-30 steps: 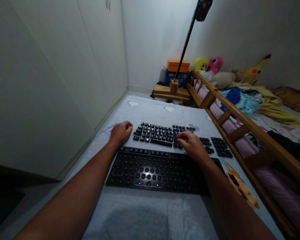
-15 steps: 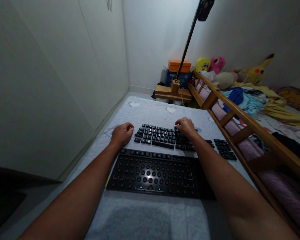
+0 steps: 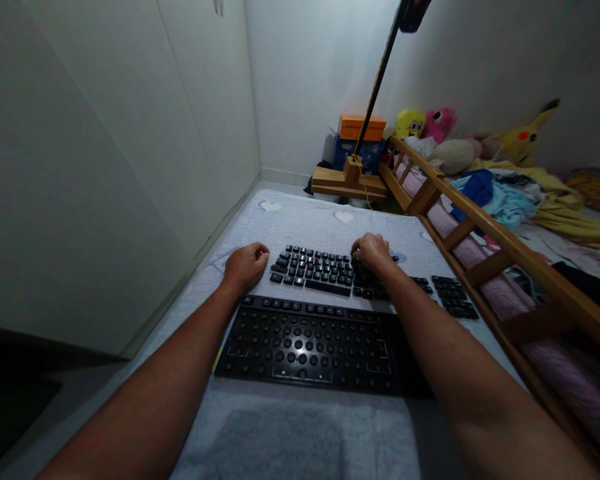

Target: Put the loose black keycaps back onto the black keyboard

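Observation:
Several loose black keycaps [image 3: 325, 271] lie in keyboard-like rows on the cloth-covered surface. Nearer to me sits a black keyboard base [image 3: 300, 347] with its key sockets bare; a few keys remain along its far edge. My right hand [image 3: 371, 252] is over the far right part of the rows, thumb and fingers pinched at a keycap at the row's end; the hand and forearm hide some keycaps there. Curled and closed, my left hand [image 3: 247, 265] rests on the cloth just left of the rows, with nothing visible in it.
A block of keycaps [image 3: 455, 297] lies at the right, near a wooden bed rail [image 3: 500, 253]. A white cabinet [image 3: 130, 167] flanks the left side. Beyond the far edge stand a wooden stand [image 3: 347, 183] with a dark pole and an orange box [image 3: 363, 127].
The camera view has shifted slightly. Both hands stay in nearly the same places relative to the keycaps, and the keyboard base has not moved.

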### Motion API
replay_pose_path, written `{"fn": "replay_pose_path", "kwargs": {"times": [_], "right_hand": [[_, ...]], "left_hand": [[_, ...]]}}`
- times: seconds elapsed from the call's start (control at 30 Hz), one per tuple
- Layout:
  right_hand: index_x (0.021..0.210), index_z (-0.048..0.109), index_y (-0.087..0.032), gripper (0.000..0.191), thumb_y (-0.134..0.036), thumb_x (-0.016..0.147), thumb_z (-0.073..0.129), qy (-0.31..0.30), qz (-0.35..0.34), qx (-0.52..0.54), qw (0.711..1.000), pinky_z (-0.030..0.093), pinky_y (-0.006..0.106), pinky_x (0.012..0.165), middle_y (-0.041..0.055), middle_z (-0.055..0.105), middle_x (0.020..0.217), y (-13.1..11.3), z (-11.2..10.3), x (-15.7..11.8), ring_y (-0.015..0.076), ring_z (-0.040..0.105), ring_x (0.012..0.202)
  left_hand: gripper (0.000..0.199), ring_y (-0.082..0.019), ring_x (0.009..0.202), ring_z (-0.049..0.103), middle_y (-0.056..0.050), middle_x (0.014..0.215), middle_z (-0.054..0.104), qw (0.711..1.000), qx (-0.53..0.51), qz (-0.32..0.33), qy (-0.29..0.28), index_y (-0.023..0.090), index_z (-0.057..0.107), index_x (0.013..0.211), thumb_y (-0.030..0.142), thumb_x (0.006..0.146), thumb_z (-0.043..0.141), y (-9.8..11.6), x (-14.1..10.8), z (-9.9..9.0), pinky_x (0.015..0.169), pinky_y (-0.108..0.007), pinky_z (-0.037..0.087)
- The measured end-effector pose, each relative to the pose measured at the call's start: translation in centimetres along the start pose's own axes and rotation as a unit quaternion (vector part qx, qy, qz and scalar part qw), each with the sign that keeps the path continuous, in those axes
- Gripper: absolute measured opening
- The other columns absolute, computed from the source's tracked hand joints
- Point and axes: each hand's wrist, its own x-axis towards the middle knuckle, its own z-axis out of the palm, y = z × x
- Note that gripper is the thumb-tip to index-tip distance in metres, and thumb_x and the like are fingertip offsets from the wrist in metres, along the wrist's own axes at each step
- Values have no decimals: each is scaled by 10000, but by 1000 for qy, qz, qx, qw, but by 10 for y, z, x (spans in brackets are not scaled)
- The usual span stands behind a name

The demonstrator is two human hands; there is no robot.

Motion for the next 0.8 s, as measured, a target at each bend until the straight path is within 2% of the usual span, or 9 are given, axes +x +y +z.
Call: {"fn": "replay_pose_path", "kwargs": {"times": [0.1,0.23,0.33,0.47,0.57,0.63,0.8], "right_hand": [[644,751,-227,146,-95,706,746,9,-4,21,1000,432,425,913,100,673,867,-5,-7,-1,300,555,1040],[798,767,-229,131,-138,790,673,7,-24,75,997,455,373,906,61,716,915,-15,-28,-15,234,613,972],[917,759,-227,155,-187,828,639,-17,-39,127,991,496,315,804,27,742,875,-21,-47,-45,178,662,816],[895,734,-226,141,-179,792,649,-61,-55,249,965,511,338,767,20,744,854,-24,-63,-104,186,673,781],[889,713,-229,125,-172,796,653,-59,-67,250,964,497,361,818,19,732,890,-25,-62,-142,197,664,847],[868,702,-224,119,-145,793,655,-49,-69,232,969,483,367,844,23,720,895,-26,-56,-158,204,649,883],[852,693,-209,139,-87,802,648,-34,-68,201,977,463,366,852,35,696,891,-30,-39,-168,211,610,905]], "left_hand": [[271,-192,762,639,-39,818,724,1000,-1,-2,-2,215,700,912,357,844,479,0,0,0,675,-280,418],[273,-194,757,639,-38,815,721,1000,-2,-1,-1,215,702,917,356,839,481,-1,1,1,676,-287,419],[278,-197,758,639,-42,816,716,1000,-7,2,0,210,703,919,356,836,482,-2,1,2,680,-294,419],[276,-199,765,639,-44,823,718,1000,-7,0,3,214,704,917,358,835,483,-2,1,2,682,-294,417],[278,-199,764,637,-46,830,721,1000,-3,-1,3,217,704,921,358,836,480,-1,0,1,685,-293,420],[280,-200,765,636,-49,839,722,1000,-1,-1,1,213,703,925,357,838,479,0,-1,1,685,-295,420],[277,-201,788,640,-50,845,720,1000,-2,6,0,208,701,924,350,836,480,-1,-1,0,695,-293,418]]}}
